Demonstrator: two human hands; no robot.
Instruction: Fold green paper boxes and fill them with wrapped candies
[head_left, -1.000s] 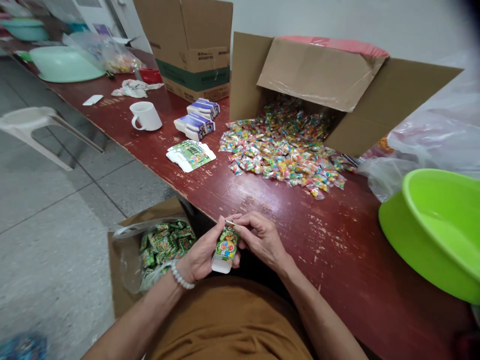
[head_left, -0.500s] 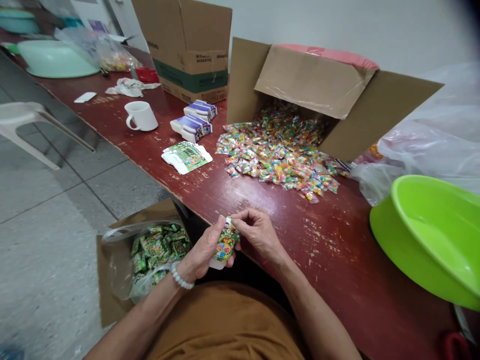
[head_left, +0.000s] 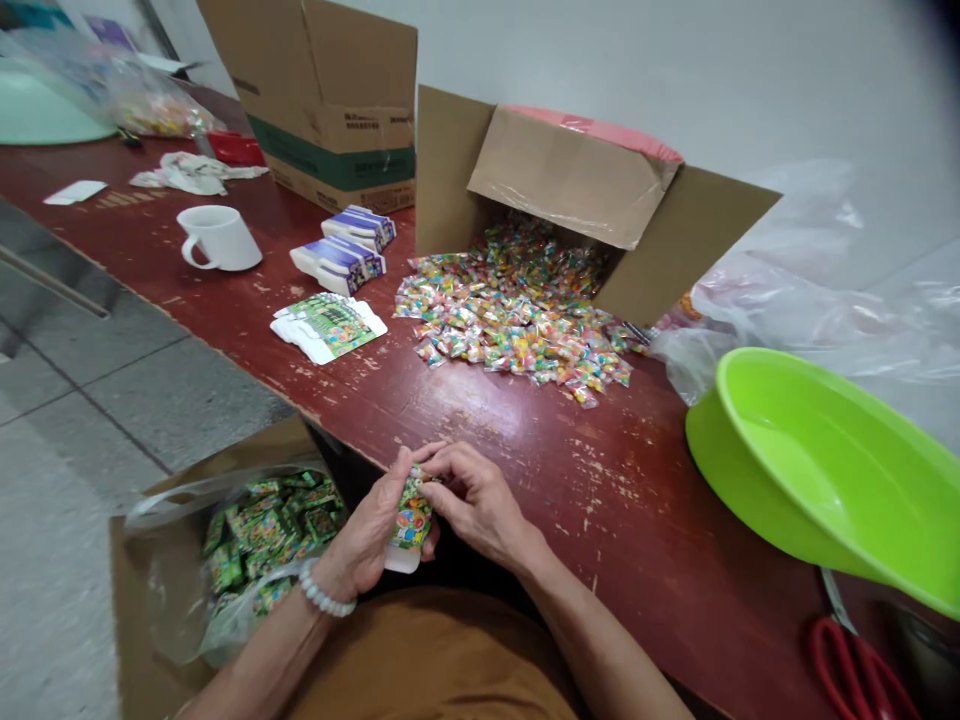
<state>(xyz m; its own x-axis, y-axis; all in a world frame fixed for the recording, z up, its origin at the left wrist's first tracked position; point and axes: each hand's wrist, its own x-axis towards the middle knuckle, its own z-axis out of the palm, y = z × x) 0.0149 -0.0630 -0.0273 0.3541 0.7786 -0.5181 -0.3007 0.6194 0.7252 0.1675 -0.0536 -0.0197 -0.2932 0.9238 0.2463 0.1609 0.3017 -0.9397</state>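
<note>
Right of bagged green packs (head_left: 259,530), the left hand (head_left: 371,537) grips a box (head_left: 411,522) just off the table (head_left: 525,440), its upper white flap, visible half a second ago, now hidden where the right hand (head_left: 486,508) clamps fingers on the top, as more of the scissors (head_left: 853,645) shows.

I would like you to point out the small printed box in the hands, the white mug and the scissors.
Small printed box (head_left: 412,520), head view: its printed front.
White mug (head_left: 229,242), head view: its outer side.
Scissors (head_left: 831,637), head view: a red handle.
</note>
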